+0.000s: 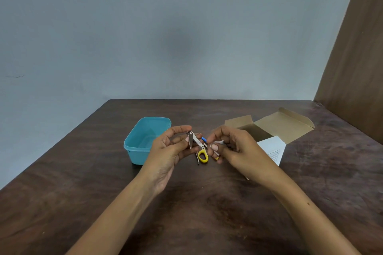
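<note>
My left hand (pixel 170 151) holds a small metal tool (pixel 190 139) upright between thumb and fingers, above the middle of the dark wooden table (pixel 103 203). Small scissors with yellow handles (pixel 202 155) sit just behind it, blades pointing up-left; I cannot tell which hand carries them. A small blue piece (pixel 204 139) shows between the hands. My right hand (pixel 234 147) pinches a small white object (pixel 219 143) with curled fingers.
An open teal plastic container (pixel 132 147) stands left of the hands. An open cardboard box (pixel 279 126) with a white printed side lies at the right. A brown wooden panel (pixel 356 68) rises at the table's far right.
</note>
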`<state>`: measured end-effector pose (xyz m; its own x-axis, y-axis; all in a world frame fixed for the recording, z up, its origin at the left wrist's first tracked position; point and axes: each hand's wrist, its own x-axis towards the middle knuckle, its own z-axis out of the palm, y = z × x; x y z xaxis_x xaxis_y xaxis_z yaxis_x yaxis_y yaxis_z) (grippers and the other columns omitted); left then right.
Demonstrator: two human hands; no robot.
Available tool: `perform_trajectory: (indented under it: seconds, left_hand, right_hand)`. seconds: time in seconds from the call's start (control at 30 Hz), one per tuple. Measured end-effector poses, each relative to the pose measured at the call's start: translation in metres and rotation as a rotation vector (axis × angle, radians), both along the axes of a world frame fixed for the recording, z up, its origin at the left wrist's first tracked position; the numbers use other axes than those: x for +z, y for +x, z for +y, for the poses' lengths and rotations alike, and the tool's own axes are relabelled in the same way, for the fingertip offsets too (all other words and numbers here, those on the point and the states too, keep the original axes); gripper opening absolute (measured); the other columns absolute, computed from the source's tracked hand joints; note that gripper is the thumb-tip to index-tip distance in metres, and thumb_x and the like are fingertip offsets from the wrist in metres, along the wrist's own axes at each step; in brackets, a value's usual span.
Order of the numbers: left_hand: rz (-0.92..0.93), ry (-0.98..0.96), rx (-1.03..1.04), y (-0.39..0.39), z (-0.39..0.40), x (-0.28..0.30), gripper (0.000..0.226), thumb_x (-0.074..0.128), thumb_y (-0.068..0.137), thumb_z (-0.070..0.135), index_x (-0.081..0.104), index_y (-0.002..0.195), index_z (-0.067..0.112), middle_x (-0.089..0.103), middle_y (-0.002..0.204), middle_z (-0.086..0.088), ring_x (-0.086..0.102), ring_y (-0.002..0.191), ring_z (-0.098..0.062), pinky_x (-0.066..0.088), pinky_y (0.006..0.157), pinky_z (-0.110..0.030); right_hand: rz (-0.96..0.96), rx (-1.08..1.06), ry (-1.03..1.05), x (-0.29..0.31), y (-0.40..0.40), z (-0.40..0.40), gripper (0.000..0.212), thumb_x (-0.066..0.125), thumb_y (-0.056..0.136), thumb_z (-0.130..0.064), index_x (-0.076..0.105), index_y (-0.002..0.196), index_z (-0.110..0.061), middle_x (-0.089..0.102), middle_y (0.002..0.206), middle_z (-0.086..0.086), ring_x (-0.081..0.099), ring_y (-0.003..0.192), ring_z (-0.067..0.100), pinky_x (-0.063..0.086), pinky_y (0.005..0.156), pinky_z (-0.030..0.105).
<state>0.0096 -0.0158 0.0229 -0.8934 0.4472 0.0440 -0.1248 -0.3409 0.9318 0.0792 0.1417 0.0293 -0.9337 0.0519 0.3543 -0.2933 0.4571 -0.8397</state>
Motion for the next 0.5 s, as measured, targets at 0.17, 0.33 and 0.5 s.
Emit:
perform_trajectory:
  seconds: [0.17,0.33,0.5]
  left_hand:
    - [0.001,-0.020,-0.076,0.002,0.001,-0.001,0.026,0.050,0.088,-0.010,0.064,0.103,0.005,0.075,0.084,-0.010,0.072,0.075,-0.015,0.059,0.070,-0.027]
    - [0.003,-0.021,-0.113,0.002,0.002,-0.003,0.028,0.051,0.087,-0.009,0.066,0.105,0.007,0.075,0.087,-0.011,0.072,0.074,-0.013,0.059,0.066,-0.024]
    - [-0.013,-0.033,-0.136,0.001,0.003,-0.005,0.027,0.058,0.084,-0.004,0.064,0.110,0.000,0.074,0.094,-0.013,0.071,0.076,-0.013,0.058,0.063,-0.022]
  right_hand:
    - [0.156,-0.194,-0.007,-0.004,-0.003,0.001,0.013,0.072,0.080,-0.008,0.067,0.080,-0.019,0.071,0.074,-0.007,0.068,0.067,0.006,0.054,0.064,0.023]
    - [0.293,-0.246,0.198,-0.006,-0.003,-0.003,0.024,0.063,0.083,0.004,0.074,0.091,-0.015,0.064,0.094,-0.004,0.060,0.089,0.003,0.044,0.073,0.005]
    - [0.469,-0.340,0.342,-0.009,0.000,-0.011,0.016,0.067,0.078,-0.003,0.071,0.087,-0.016,0.069,0.083,-0.007,0.061,0.076,0.005,0.050,0.066,0.019]
